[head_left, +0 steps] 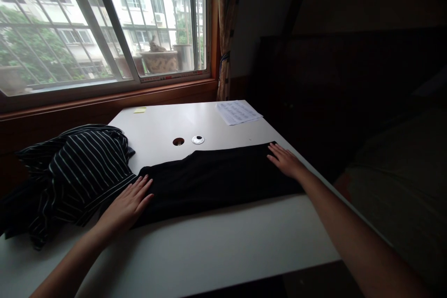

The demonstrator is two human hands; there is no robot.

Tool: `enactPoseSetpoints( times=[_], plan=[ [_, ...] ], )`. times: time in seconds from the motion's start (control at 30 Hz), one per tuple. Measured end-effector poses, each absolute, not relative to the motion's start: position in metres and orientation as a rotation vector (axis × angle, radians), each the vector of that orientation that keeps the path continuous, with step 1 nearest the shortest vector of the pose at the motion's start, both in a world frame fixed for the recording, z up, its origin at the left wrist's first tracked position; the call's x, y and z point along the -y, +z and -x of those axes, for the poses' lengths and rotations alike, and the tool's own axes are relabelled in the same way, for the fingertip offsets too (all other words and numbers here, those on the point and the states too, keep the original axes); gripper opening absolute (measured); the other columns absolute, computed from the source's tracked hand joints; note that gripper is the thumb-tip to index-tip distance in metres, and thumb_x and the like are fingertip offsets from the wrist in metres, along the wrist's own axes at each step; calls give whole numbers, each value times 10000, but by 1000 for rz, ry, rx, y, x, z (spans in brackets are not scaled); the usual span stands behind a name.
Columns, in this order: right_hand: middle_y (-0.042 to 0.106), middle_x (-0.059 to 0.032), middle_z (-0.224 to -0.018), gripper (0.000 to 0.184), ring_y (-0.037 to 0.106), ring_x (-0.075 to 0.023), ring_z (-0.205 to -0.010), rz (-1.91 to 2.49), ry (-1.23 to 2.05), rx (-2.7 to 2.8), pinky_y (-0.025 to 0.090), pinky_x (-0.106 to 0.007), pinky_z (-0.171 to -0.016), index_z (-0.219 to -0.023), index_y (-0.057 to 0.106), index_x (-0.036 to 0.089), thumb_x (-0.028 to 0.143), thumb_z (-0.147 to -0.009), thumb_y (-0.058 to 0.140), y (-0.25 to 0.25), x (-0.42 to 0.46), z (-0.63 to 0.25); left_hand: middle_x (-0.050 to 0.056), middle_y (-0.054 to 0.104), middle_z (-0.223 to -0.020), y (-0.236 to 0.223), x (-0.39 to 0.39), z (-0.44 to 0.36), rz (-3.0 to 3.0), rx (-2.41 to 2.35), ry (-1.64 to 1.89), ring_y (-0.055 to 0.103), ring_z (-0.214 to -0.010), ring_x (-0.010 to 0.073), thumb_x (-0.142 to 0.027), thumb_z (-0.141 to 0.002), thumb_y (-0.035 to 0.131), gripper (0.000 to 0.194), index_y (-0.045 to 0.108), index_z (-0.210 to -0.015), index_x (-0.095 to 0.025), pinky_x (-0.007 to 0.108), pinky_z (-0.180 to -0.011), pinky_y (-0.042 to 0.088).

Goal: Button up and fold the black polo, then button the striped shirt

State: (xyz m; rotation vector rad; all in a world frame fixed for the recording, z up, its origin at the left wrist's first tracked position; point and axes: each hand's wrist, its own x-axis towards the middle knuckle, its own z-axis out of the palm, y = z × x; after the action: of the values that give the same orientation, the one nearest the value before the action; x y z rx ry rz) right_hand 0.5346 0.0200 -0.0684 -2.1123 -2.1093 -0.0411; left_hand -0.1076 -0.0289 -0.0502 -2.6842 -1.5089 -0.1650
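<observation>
Head view: long black cloth [216,177] on white tabletop [216,237], long axis spanning between both hands.
Left hand [129,199]: open, fingers flat on left end, beside black-and-white striped fabric [89,163].
Right hand [286,162]: open, flat on right end.

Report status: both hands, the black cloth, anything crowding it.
Left hand flat on black cloth's left end; right hand on its right end. Cloth spread long across white table. Striped garment bunched against left end.
</observation>
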Motion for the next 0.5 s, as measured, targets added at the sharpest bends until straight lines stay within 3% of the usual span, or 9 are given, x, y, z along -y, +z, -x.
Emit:
enactPoseSetpoints(
  times=[0.23, 0.43, 0.5],
  plan=[
    [254, -26, -1608, 654, 216, -250, -1486, 2130, -40, 2103, 233, -473, -1195, -1525, 323, 243, 574, -968, 237, -68, -20, -533, 100, 213, -1599, -42, 23, 109, 2731, 1621, 26, 194, -1480, 301, -471, -1004, 323, 581, 308, -1526, -216, 526, -1170, 269],
    [259, -26, -1606, 657, 216, -239, -1487, 2136, -41, 2096, 225, -466, -1198, -1521, 332, 237, 578, -968, 236, -70, -21, -533, 131, 427, -1512, -10, 16, 85, 2688, 1607, 91, 474, -1336, 359, -564, -930, 459, 624, 482, -1446, -214, 510, -1083, 419],
    [264, -29, -1605, 653, 218, -240, -1486, 2140, -43, 2085, 231, -469, -1196, -1520, 334, 235, 571, -968, 241, -69, -21, -532, 125, 447, -1503, 4, 14, 55, 2664, 1505, 42, 467, -1340, 368, -539, -937, 461, 583, 521, -1415, -213, 520, -1083, 417]
  ],
)
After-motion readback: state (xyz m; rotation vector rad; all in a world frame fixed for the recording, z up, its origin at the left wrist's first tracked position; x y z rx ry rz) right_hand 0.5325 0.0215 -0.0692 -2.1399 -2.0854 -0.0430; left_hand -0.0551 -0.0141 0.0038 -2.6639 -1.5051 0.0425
